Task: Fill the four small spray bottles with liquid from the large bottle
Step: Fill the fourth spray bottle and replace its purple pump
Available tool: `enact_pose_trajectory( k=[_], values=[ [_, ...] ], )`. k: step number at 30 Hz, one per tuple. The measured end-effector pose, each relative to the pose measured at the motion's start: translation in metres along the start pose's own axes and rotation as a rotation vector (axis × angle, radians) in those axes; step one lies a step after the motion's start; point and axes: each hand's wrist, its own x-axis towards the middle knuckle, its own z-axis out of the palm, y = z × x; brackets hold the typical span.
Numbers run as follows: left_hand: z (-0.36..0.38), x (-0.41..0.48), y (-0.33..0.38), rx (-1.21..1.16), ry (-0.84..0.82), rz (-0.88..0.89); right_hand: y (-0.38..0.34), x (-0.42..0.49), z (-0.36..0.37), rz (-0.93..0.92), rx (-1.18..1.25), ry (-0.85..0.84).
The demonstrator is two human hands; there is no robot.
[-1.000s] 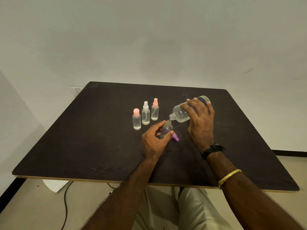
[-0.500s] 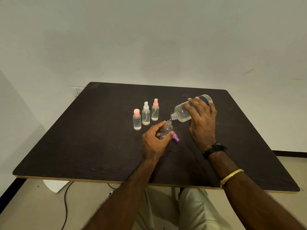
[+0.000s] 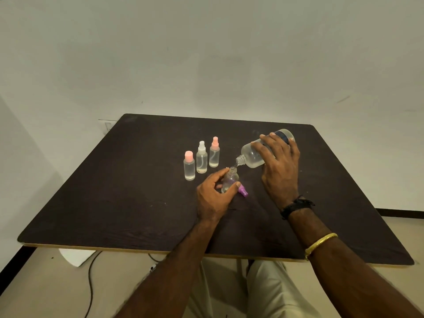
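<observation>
My right hand [image 3: 278, 162] grips the large clear bottle [image 3: 252, 156], tipped with its neck pointing down-left. A thin stream of liquid falls from the neck into an open small bottle [image 3: 230, 180]. My left hand [image 3: 213, 196] holds that small bottle upright on the dark table [image 3: 114, 203], thumb and fingers curled round its body. Its purple spray cap [image 3: 243, 191] lies on the table just right of it. Three capped small spray bottles stand in a row behind: a pink-capped one [image 3: 189, 166], a white-capped one [image 3: 202, 158] and another pink-capped one [image 3: 214, 153].
The table's near edge runs just above my knees. A white wall stands behind the table. A cable [image 3: 90, 288] and a white sheet [image 3: 76, 257] lie on the floor at lower left.
My right hand has lifted the large bottle's base slightly and shifted a little right, tipping it more steeply. My left hand and the small bottle have stayed put.
</observation>
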Motion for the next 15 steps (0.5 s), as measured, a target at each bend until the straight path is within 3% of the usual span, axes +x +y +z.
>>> enact_pose_trajectory(
  k=[15],
  values=[
    [-0.0005,-0.0015,0.0009,-0.028,-0.005,-0.003,0.0018,0.0015,-0.0017,-0.022,-0.038,-0.008]
  ],
)
